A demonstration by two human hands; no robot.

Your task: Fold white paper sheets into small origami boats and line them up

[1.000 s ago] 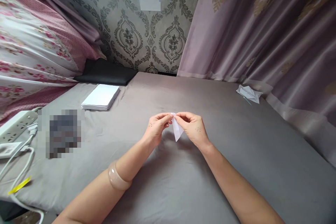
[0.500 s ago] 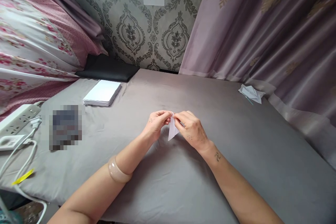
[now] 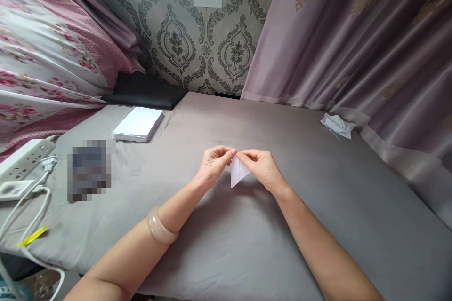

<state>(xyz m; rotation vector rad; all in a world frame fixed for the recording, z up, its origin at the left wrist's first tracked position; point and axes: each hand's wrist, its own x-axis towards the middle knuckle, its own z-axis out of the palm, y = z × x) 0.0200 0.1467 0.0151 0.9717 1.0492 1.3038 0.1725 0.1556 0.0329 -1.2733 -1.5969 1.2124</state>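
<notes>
Between my two hands hangs a small folded piece of white paper (image 3: pixel 239 172), its pointed end facing down toward me. My left hand (image 3: pixel 215 163) pinches its top edge from the left with thumb and fingers. From the right, my right hand (image 3: pixel 263 167) pinches the same top part, the two thumbs almost touching. Part of the paper's right side is hidden behind my right hand. Both hands are above the grey cloth (image 3: pixel 226 230) that covers the table.
At the back left lies a stack of white paper (image 3: pixel 138 124), with a black folded item (image 3: pixel 144 91) behind it. Folded papers (image 3: pixel 338 125) lie at the far right by the curtain (image 3: pixel 328 47). A power strip (image 3: pixel 24 162) with white cables and a pixelated dark object (image 3: pixel 90 169) are on the left.
My right hand has turned and shifted slightly right, its thumb now showing. The paper shows a wider face and has swung a little to the right.
</notes>
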